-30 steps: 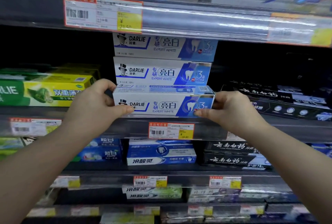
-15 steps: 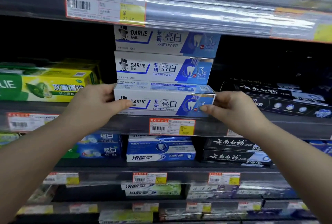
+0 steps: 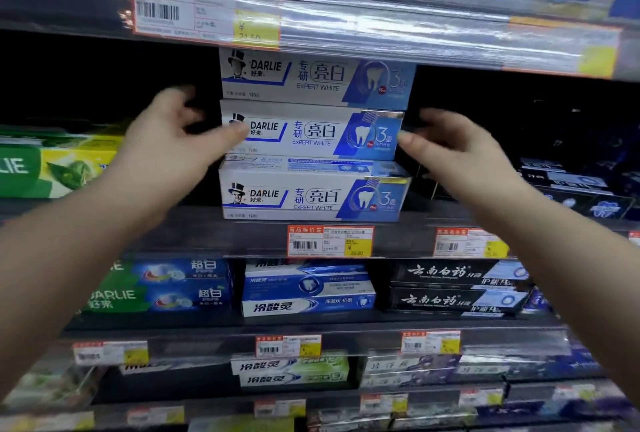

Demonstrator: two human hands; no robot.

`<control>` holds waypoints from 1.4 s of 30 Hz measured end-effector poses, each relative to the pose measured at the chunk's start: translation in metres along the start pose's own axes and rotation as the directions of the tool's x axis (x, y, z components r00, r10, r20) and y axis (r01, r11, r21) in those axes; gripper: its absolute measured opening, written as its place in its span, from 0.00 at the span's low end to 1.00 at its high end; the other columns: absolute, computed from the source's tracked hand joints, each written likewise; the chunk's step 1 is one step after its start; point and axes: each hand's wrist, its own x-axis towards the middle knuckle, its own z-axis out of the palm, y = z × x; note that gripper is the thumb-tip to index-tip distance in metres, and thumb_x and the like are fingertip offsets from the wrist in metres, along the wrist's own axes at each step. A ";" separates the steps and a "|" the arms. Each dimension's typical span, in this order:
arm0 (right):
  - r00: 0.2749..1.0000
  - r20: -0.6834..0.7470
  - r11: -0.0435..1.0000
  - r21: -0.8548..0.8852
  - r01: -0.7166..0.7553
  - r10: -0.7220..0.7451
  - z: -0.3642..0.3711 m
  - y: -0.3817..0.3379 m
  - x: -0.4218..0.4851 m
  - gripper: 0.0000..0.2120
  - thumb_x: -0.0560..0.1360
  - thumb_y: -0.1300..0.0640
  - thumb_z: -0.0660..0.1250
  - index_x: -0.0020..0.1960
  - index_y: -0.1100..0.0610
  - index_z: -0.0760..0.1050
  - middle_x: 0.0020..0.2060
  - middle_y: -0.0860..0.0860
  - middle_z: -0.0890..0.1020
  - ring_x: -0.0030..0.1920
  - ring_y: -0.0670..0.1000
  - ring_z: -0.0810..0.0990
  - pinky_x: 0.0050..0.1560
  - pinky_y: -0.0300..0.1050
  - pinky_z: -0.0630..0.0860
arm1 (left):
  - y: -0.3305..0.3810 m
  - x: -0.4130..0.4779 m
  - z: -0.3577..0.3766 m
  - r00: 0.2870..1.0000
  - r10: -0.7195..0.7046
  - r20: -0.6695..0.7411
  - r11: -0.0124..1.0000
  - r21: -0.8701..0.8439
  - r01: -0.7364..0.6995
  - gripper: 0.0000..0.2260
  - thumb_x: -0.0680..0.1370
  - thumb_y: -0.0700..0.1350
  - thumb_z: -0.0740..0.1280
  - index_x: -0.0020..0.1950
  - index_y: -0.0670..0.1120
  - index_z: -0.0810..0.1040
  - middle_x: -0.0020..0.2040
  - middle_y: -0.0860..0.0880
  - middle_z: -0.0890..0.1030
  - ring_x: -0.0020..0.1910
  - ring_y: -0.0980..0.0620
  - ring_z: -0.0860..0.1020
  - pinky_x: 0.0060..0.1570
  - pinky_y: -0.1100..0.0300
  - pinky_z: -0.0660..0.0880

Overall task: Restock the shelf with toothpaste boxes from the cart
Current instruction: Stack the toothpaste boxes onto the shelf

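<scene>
Three white-and-blue Darlie toothpaste boxes are stacked on the dark shelf (image 3: pixel 207 234): a bottom box (image 3: pixel 311 197), a middle box (image 3: pixel 311 131) and a top box (image 3: pixel 311 76). My left hand (image 3: pixel 166 140) is beside the left end of the middle box, its thumb touching the front corner and its fingers spread and blurred. From the other side my right hand (image 3: pixel 457 154) reaches in, with its fingertips at the right end of the middle box. Neither hand grips anything. The cart is out of view.
Green-and-yellow Darlie boxes (image 3: pixel 59 168) lie left of the stack and black boxes (image 3: pixel 571 189) lie to the right. The upper shelf rail (image 3: pixel 381 29) sits just above the top box. A price tag (image 3: pixel 330 241) marks the shelf edge. Lower shelves hold more toothpaste.
Both hands have let go of the bottom box, which stays on the shelf, and have risen to the ends of the middle box.
</scene>
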 end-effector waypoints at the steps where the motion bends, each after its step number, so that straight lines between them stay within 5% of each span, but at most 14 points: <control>1: 1.000 -0.019 1.000 0.020 0.006 -0.006 0.001 -0.005 0.004 0.27 0.72 0.51 0.69 0.68 0.54 0.66 0.56 0.48 0.78 0.54 0.45 0.77 0.43 0.33 0.72 | 0.006 0.006 0.001 0.998 0.027 -0.051 0.999 -0.024 -0.028 0.33 0.69 0.53 0.73 0.70 0.48 0.65 0.63 0.48 0.76 0.59 0.52 0.76 0.58 0.53 0.74; 4: 1.000 0.018 0.995 0.096 0.011 -0.013 0.009 -0.014 0.014 0.24 0.75 0.52 0.65 0.69 0.55 0.66 0.59 0.47 0.78 0.53 0.41 0.79 0.39 0.32 0.73 | 0.021 0.019 0.006 0.996 0.061 -0.058 0.989 -0.129 -0.068 0.15 0.74 0.50 0.68 0.60 0.50 0.73 0.48 0.56 0.80 0.39 0.64 0.79 0.33 0.70 0.74; 6: 0.998 0.051 0.986 0.164 0.024 -0.032 0.017 -0.015 0.017 0.17 0.77 0.57 0.62 0.65 0.56 0.69 0.52 0.45 0.80 0.43 0.36 0.81 0.34 0.30 0.74 | 0.026 0.026 0.010 0.999 0.036 -0.038 0.983 -0.180 -0.042 0.10 0.75 0.50 0.67 0.56 0.52 0.75 0.44 0.58 0.79 0.33 0.65 0.77 0.24 0.73 0.71; 11: 1.000 -0.005 0.939 0.345 0.013 -0.012 0.027 -0.008 0.025 0.14 0.77 0.61 0.61 0.63 0.57 0.72 0.51 0.49 0.82 0.41 0.42 0.83 0.34 0.32 0.76 | 0.021 0.033 0.022 0.999 0.032 -0.041 0.947 -0.319 -0.044 0.07 0.75 0.46 0.68 0.53 0.50 0.77 0.45 0.55 0.81 0.39 0.59 0.80 0.40 0.63 0.78; 18: 0.997 -0.048 0.913 0.400 0.078 -0.064 0.028 -0.014 0.017 0.10 0.78 0.61 0.61 0.58 0.55 0.74 0.43 0.45 0.82 0.36 0.37 0.81 0.32 0.31 0.75 | 0.020 0.025 0.022 0.994 0.083 -0.076 0.915 -0.389 -0.106 0.08 0.76 0.43 0.67 0.54 0.47 0.78 0.43 0.54 0.82 0.33 0.62 0.81 0.31 0.68 0.76; 22: 0.993 -0.059 0.927 0.356 0.114 -0.100 0.020 -0.018 0.000 0.10 0.77 0.61 0.62 0.57 0.53 0.75 0.43 0.42 0.82 0.37 0.33 0.80 0.31 0.26 0.72 | 0.021 0.010 0.020 0.982 0.138 -0.130 0.926 -0.335 -0.174 0.06 0.77 0.42 0.66 0.39 0.49 0.75 0.28 0.61 0.80 0.25 0.69 0.76 0.24 0.77 0.67; 24: 0.993 -0.053 0.932 0.342 0.120 -0.108 0.018 -0.015 -0.010 0.11 0.77 0.61 0.62 0.57 0.52 0.76 0.44 0.42 0.82 0.39 0.34 0.81 0.33 0.25 0.72 | 0.018 0.002 0.016 0.978 0.146 -0.151 0.928 -0.321 -0.188 0.08 0.76 0.43 0.66 0.36 0.49 0.74 0.31 0.58 0.80 0.26 0.69 0.76 0.24 0.77 0.67; 27: 0.994 -0.055 0.926 0.361 0.111 -0.097 0.018 -0.011 -0.020 0.12 0.77 0.61 0.62 0.57 0.50 0.76 0.40 0.38 0.83 0.41 0.34 0.81 0.33 0.26 0.73 | 0.019 -0.005 0.012 0.982 0.158 -0.101 0.924 -0.336 -0.184 0.05 0.77 0.43 0.65 0.43 0.51 0.79 0.41 0.57 0.81 0.34 0.69 0.79 0.28 0.78 0.69; 33: 0.996 -0.058 0.919 0.387 0.079 -0.061 0.019 -0.002 -0.036 0.13 0.76 0.64 0.62 0.58 0.53 0.76 0.37 0.37 0.84 0.37 0.34 0.80 0.32 0.25 0.71 | 0.010 -0.016 0.009 0.985 0.160 -0.061 0.927 -0.335 -0.171 0.09 0.76 0.40 0.66 0.52 0.53 0.80 0.43 0.63 0.83 0.43 0.66 0.81 0.38 0.76 0.74; 42: 1.000 -0.025 0.972 0.234 0.001 0.005 0.022 0.015 -0.033 0.15 0.75 0.62 0.65 0.62 0.56 0.75 0.46 0.43 0.82 0.40 0.35 0.81 0.35 0.27 0.75 | -0.017 -0.021 0.010 0.990 0.140 -0.009 0.989 -0.055 -0.140 0.13 0.76 0.44 0.66 0.59 0.55 0.77 0.45 0.61 0.80 0.37 0.74 0.77 0.34 0.80 0.70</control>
